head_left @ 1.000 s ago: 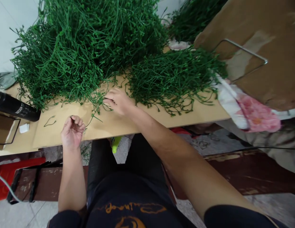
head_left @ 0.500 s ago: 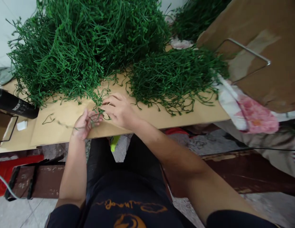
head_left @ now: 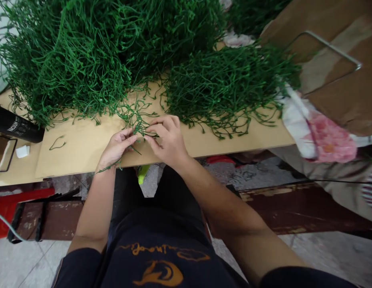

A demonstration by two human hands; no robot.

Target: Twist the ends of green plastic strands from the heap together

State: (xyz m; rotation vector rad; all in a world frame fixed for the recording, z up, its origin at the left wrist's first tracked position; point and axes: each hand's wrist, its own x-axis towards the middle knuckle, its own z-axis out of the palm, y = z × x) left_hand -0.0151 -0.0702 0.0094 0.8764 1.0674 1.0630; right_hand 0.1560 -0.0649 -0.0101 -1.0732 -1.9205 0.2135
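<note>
Far left: black bottle [head_left: 19, 124], tilted, cut by the picture border. Nearer, white scrap [head_left: 22, 151] beside dark wire frame [head_left: 8, 160]. Next, single loose stem [head_left: 57, 143], forked, lying on cardboard sheet [head_left: 74, 148]; cardboard surface exposed from there to left hand and along near edge. Large green pile [head_left: 92, 52] along far side, spilling thin stems onto cardboard.

Left hand [head_left: 118, 146]: at near edge, thumb and forefinger pinched on small tangle of stems [head_left: 138, 122]; strand [head_left: 106, 169] across wrist. Right hand [head_left: 170, 140]: just right of left hand, narrow gap between, fingers curled, thumb and forefinger at right side of tangle; firmness of hold impossible to tell.

Farther right: smaller green pile [head_left: 215, 88], on cardboard, with strip of cardboard surface on near side. Third green heap [head_left: 254, 16] beyond, partly cut off. At right end, pink-and-white cloth [head_left: 329, 138] hanging past edge; brown cardboard panel [head_left: 347, 100] with metal wire handle [head_left: 326, 46].

Count: green piles, three; bottle, one; scrap, one; cloth, one; stems in piles, too dense to count.
</note>
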